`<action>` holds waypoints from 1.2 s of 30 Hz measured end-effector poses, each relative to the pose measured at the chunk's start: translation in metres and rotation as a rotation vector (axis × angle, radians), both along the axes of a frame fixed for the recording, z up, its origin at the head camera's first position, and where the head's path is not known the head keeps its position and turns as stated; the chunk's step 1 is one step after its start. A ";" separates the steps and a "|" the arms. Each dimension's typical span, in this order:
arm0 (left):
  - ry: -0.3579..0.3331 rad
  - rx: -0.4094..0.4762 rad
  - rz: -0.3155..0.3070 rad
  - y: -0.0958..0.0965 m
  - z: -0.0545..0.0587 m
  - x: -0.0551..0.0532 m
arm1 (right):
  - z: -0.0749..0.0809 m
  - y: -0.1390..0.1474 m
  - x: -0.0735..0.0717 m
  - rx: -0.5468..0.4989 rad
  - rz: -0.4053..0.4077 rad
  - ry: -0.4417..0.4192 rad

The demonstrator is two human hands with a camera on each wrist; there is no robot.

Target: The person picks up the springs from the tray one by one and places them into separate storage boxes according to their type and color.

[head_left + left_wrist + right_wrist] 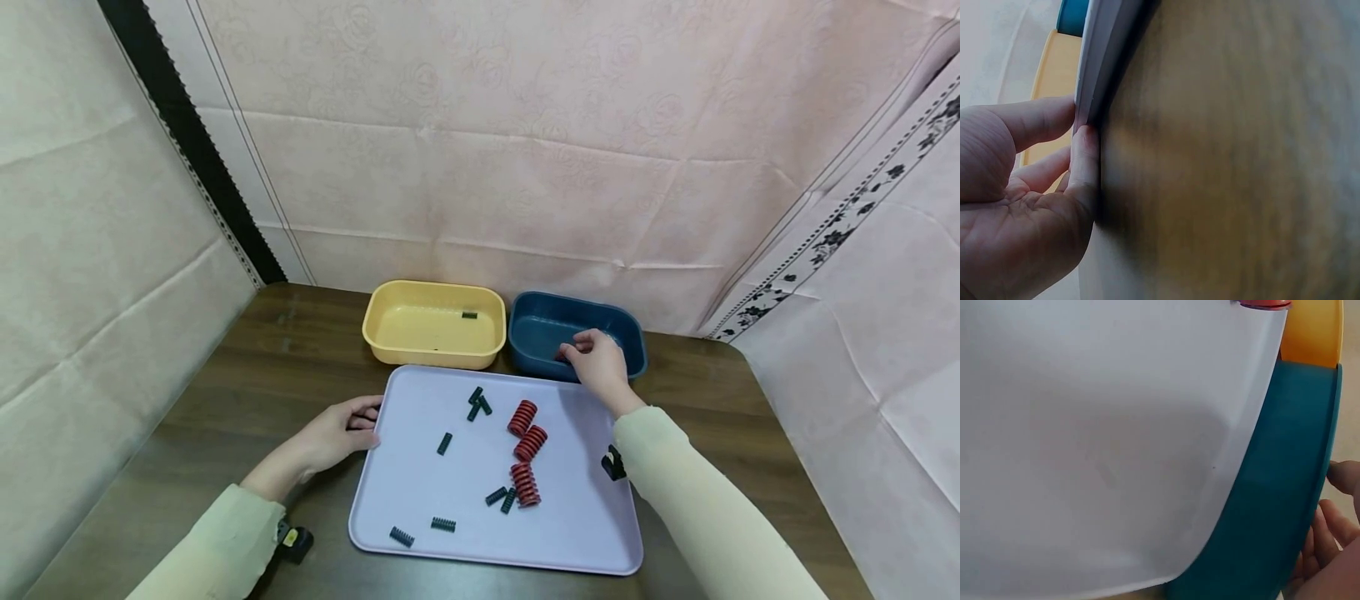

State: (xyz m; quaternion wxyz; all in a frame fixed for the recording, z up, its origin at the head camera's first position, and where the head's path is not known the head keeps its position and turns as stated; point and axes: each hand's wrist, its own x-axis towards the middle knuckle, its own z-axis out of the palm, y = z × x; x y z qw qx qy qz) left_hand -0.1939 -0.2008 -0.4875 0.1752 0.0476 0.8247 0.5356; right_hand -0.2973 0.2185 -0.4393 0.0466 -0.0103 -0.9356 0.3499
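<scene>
My left hand (341,433) grips the left rim of a pale lavender tray (420,467); in the left wrist view the thumb lies on one side of the rim and a finger (1085,156) on the other. My right hand (600,367) is over the blue bin (536,342), thumb and fingers apart. A small dark red bit, partly hidden, shows just below the thumb, inside the bin. Three thick red coil springs (530,443) form a column on the tray. Several small dark green springs (445,443) lie scattered around them.
A yellow bin (435,358) stands behind the tray, left of the blue one, with a small green spring (469,315) in it. Both bins sit on a brown wooden table (315,350) against a pale cloth backdrop (450,192). Cloth also hangs on both sides.
</scene>
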 end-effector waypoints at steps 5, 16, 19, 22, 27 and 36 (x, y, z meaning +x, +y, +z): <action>0.011 0.010 -0.009 0.000 0.000 0.000 | 0.006 -0.002 0.007 -0.059 0.030 0.065; 0.028 0.019 -0.023 -0.001 0.003 0.003 | 0.014 -0.037 0.032 -0.048 0.205 0.043; 0.018 0.013 -0.014 0.000 0.002 0.003 | 0.014 -0.048 0.037 -0.043 0.269 0.005; 0.003 0.006 -0.008 0.001 0.001 0.003 | 0.011 -0.057 0.041 -0.049 0.349 -0.048; -0.002 0.005 -0.011 0.000 -0.001 0.001 | 0.000 -0.069 0.045 -0.023 0.446 -0.167; -0.010 0.003 -0.004 -0.001 -0.001 0.000 | -0.022 -0.081 0.041 0.076 0.506 -0.183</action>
